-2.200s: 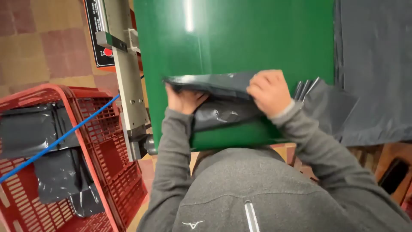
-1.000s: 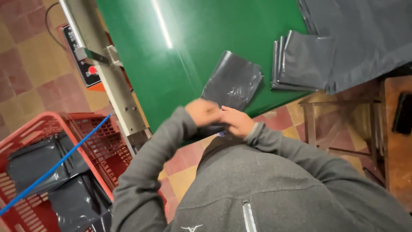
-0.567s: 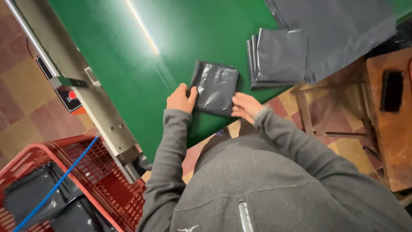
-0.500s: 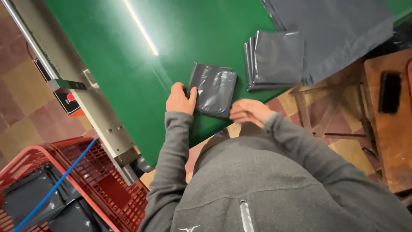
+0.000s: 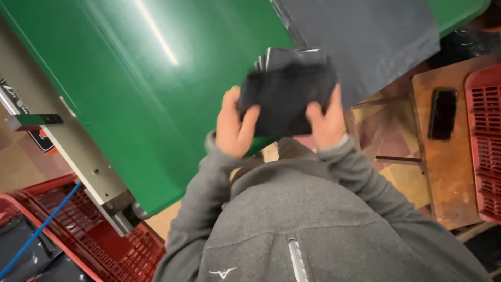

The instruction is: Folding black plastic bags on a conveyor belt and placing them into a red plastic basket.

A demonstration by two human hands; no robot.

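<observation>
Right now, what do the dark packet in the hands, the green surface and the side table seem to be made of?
Dark packet: likely thin plastic film, dull grey-black; it folds softly between left hand and right hand, though blurred.
Green surface: smooth, glossy, maybe rubber or coated belt; a light streak reflects on it.
Side table: seemingly wood, brown, worn and blotchy.

A green conveyor belt [image 5: 130, 89] fills the left and far scene. On its far right lie a large dark grey sheet [image 5: 365, 42] and a stack of folded dark bags [image 5: 284, 54], partly hidden.
</observation>
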